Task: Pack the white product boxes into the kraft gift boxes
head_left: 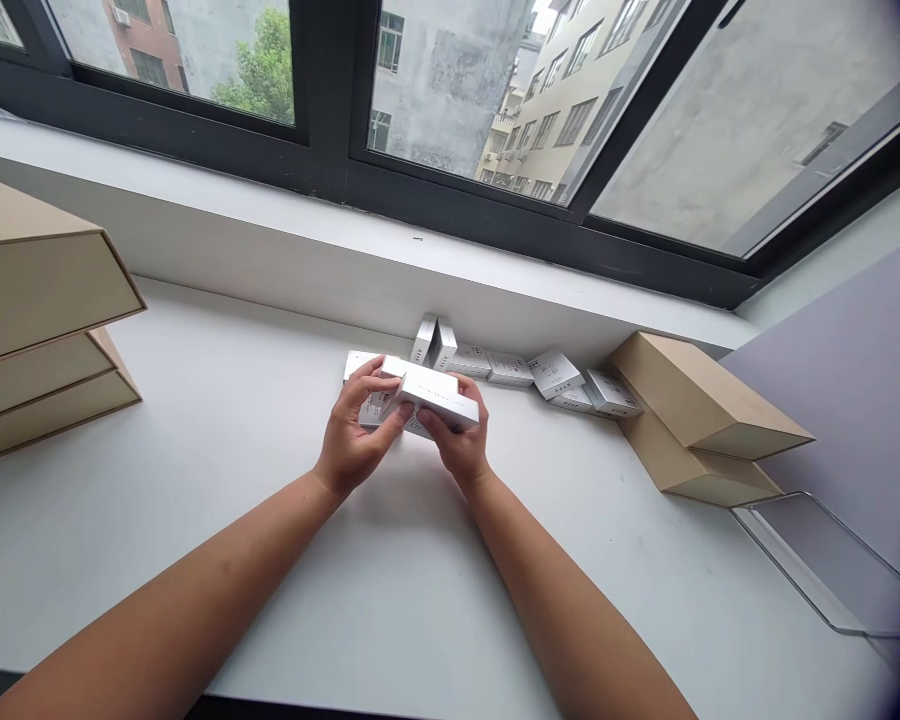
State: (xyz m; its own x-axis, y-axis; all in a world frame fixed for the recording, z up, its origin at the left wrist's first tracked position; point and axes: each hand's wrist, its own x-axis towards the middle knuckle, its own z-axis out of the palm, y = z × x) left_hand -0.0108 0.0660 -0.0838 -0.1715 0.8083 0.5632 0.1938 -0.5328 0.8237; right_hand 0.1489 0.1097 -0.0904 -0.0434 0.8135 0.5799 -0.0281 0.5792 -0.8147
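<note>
Both my hands hold small white boxes above the middle of the white table (450, 580). The fingers of my left hand (352, 430) are closed around the left end of a white box (431, 385), thumb on its near side. At the other end, my right hand (461, 435) grips the same box, thumb in front and fingers behind. A second box seems to sit behind it, partly covered. More white boxes (356, 362) lie just beyond and beneath my left hand, largely hidden by it.
Against the back ledge, two small boxes (433, 342) lean upright, and several more boxes (555, 375) lie to the right. Large tan boxes are stacked at left (45, 290) and right (705, 410). A metal wire frame (810, 600) stands at the right edge, below dark-framed windows (330, 170).
</note>
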